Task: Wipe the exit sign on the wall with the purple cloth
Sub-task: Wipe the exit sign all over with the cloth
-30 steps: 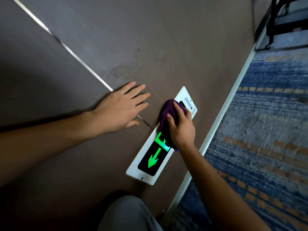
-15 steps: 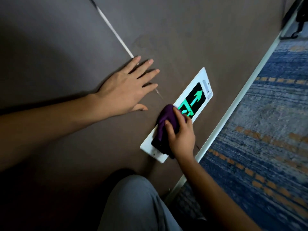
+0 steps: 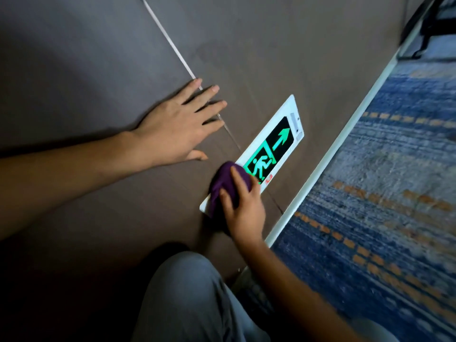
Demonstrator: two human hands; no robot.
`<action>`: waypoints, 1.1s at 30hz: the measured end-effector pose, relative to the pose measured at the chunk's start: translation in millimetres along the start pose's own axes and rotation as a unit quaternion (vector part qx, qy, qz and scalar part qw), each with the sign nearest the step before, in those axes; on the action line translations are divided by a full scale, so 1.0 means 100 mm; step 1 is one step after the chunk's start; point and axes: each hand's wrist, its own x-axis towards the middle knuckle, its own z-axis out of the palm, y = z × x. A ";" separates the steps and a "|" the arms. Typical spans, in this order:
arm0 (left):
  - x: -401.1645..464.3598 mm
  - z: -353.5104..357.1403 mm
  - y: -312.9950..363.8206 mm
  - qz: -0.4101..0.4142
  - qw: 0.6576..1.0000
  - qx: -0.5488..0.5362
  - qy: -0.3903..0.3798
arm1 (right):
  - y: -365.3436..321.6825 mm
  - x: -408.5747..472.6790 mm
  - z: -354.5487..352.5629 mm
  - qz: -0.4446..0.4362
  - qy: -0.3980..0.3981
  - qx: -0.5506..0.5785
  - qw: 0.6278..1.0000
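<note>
The exit sign (image 3: 278, 141) is a white-framed black panel with a glowing green running figure and arrow, set low in the brown wall (image 3: 246, 45). My right hand (image 3: 243, 208) presses the bunched purple cloth (image 3: 228, 183) onto the sign's near end, hiding that end of the panel. My left hand (image 3: 177, 124) lies flat on the wall to the left of the sign, fingers spread, holding nothing.
A thin metal strip (image 3: 170, 43) runs diagonally across the wall under my left fingers. A pale skirting (image 3: 345, 134) edges the blue and orange carpet (image 3: 382, 193). My grey-trousered knee (image 3: 187, 292) is at the bottom. Dark furniture legs (image 3: 431, 21) stand at the top right.
My right hand has slid the cloth along the sign from its far end to its near end, uncovering the running figure and the far arrow. My left hand stayed flat on the wall.
</note>
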 end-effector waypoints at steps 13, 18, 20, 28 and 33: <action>-0.40 0.00 0.16 0.000 1.000 -0.014 -0.023 | -0.04 0.08 -0.08 -0.031 0.033 0.013 0.999; -0.44 0.01 0.17 -0.007 1.000 -0.020 -0.011 | -0.04 -0.01 -0.03 -0.069 0.013 -0.032 0.997; -0.43 0.03 0.18 -0.007 1.000 -0.021 -0.005 | 0.04 -0.24 0.03 -0.113 -0.010 -0.063 0.992; -0.41 0.08 0.28 0.031 0.999 -0.035 -0.003 | 0.48 -0.78 0.20 -0.145 -0.101 -0.111 0.978; -0.42 0.09 0.31 0.040 0.999 -0.030 0.000 | 0.61 -0.76 0.03 -0.152 -0.137 -0.160 0.966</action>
